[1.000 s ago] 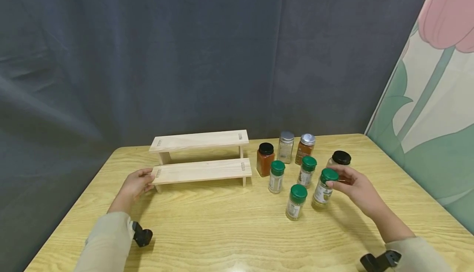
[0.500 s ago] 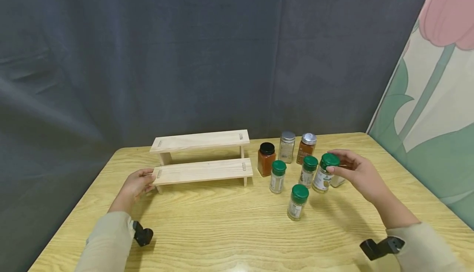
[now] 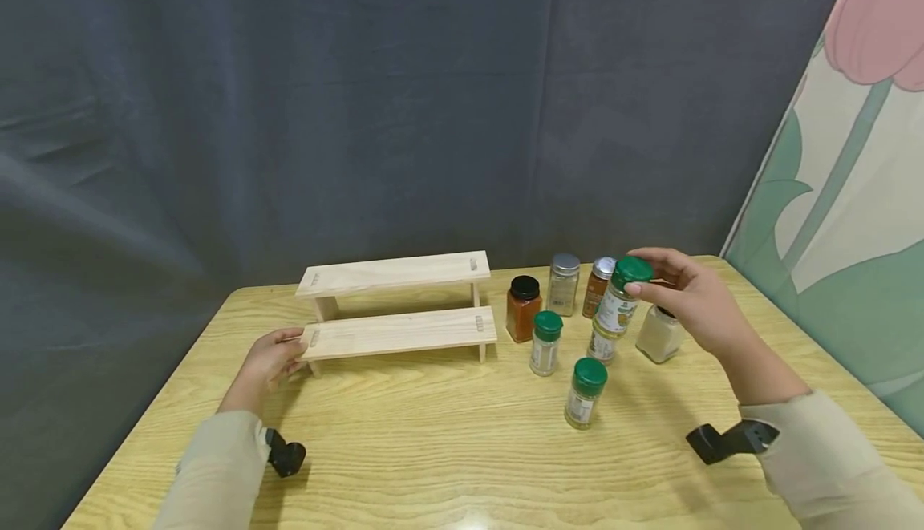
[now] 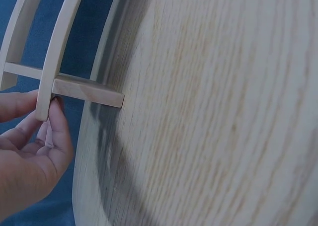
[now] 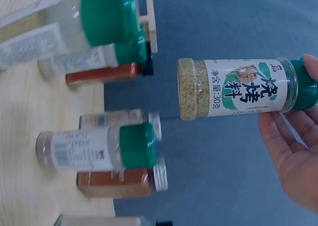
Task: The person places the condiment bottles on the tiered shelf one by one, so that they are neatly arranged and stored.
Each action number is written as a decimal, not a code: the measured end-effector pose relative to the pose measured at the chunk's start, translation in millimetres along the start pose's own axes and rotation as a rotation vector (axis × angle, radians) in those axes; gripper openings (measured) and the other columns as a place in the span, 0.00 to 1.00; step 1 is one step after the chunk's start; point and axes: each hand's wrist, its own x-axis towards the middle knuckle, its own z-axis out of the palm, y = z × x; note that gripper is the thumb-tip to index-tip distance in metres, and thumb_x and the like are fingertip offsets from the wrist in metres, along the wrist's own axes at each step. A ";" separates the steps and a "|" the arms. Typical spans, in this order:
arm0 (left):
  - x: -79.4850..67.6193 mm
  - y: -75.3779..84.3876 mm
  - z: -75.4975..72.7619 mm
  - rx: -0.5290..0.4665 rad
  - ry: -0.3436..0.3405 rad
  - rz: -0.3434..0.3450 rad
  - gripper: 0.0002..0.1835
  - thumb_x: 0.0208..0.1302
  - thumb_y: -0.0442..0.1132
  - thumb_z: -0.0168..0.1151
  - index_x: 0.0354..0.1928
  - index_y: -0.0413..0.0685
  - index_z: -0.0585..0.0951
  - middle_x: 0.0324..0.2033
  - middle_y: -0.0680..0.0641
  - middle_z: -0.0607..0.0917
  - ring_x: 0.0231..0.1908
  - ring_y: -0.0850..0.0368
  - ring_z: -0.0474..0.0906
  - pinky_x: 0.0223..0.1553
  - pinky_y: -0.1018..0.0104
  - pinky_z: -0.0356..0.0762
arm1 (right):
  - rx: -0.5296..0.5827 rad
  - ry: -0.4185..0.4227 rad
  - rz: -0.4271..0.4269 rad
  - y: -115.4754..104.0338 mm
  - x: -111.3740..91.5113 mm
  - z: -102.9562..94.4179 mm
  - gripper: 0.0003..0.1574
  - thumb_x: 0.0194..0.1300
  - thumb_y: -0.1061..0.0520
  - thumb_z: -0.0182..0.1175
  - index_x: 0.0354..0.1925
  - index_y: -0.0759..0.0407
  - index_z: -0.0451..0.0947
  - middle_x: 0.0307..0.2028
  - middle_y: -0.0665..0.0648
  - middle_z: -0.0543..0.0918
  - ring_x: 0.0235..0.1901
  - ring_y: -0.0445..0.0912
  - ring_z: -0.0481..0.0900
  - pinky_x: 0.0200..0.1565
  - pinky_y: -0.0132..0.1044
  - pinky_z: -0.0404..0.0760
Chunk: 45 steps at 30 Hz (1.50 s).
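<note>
My right hand point(image 3: 689, 297) pinches a spice jar point(image 3: 616, 310) by its green lid and holds it raised off the table. In the right wrist view this jar point(image 5: 238, 89) has a white label and greenish-brown seasoning inside. Behind it in the head view, another green-lidded jar point(image 3: 601, 347) is partly hidden. On the left, my left hand point(image 3: 270, 360) grips the end of the lower board of a two-tier wooden rack point(image 3: 397, 333). The left wrist view shows thumb and fingers of that hand point(image 4: 35, 151) pinching the board's end point(image 4: 43, 104).
Two green-lidded jars point(image 3: 545, 345) point(image 3: 585, 394) stand nearer the front. Behind are a black-lidded red jar point(image 3: 523, 312) and two silver-lidded jars point(image 3: 563, 285) point(image 3: 595, 293). A black-lidded pale jar point(image 3: 658, 336) stands below my right hand. A dark curtain point(image 3: 404, 113) hangs behind the table point(image 3: 433, 442).
My right hand has lifted the green-lidded jar off the table and moved it back and slightly left. The left hand keeps its grip on the rack.
</note>
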 end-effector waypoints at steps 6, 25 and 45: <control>1.5 0.6 -0.1 -0.010 0.009 -0.020 0.27 0.60 0.30 0.49 0.59 0.27 0.55 0.44 0.38 0.69 0.29 0.66 0.71 0.34 0.70 0.72 | 0.058 -0.012 -0.032 -9.5 8.3 12.0 0.19 0.58 0.61 0.56 0.49 0.56 0.69 0.35 0.47 0.75 0.35 0.38 0.74 0.35 0.27 0.72; 0.4 -0.4 -1.8 -0.074 0.014 -0.065 0.28 0.57 0.32 0.54 0.58 0.29 0.58 0.28 0.53 0.75 0.26 0.65 0.71 0.29 0.72 0.72 | 0.132 -0.164 0.035 -53.0 57.2 74.5 0.29 0.53 0.51 0.61 0.52 0.59 0.67 0.40 0.57 0.76 0.39 0.46 0.74 0.41 0.41 0.72; 2.0 -3.4 -4.3 -0.129 0.037 -0.082 0.23 0.57 0.28 0.52 0.55 0.30 0.61 0.25 0.50 0.74 0.23 0.62 0.71 0.25 0.73 0.71 | 0.155 -0.290 -0.012 -70.7 90.1 137.2 0.23 0.53 0.58 0.61 0.49 0.59 0.70 0.37 0.57 0.75 0.38 0.49 0.73 0.40 0.40 0.72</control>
